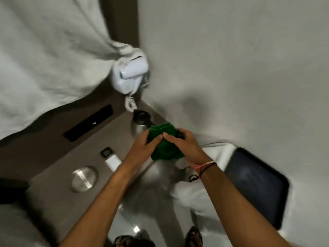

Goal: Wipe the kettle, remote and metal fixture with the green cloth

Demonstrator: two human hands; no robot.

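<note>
Both my hands hold the bunched green cloth (164, 145) above the brown counter. My left hand (142, 148) grips its left side and my right hand (185, 145) grips its right side, thumbs nearly touching. Just behind the cloth stands the steel kettle (139, 123) with a dark lid, in the corner by the wall. The white remote (112, 161) lies flat on the counter left of my left forearm, with a small dark square at its far end. A round brushed metal fixture (84, 178) is set into the counter, nearer and further left.
A white wall phone (130, 75) with a coiled cord hangs above the kettle. A long black slot (89, 123) runs along the dark back panel. A dark tray (256, 184) lies on white bedding at the right. A pale curtain fills the upper left.
</note>
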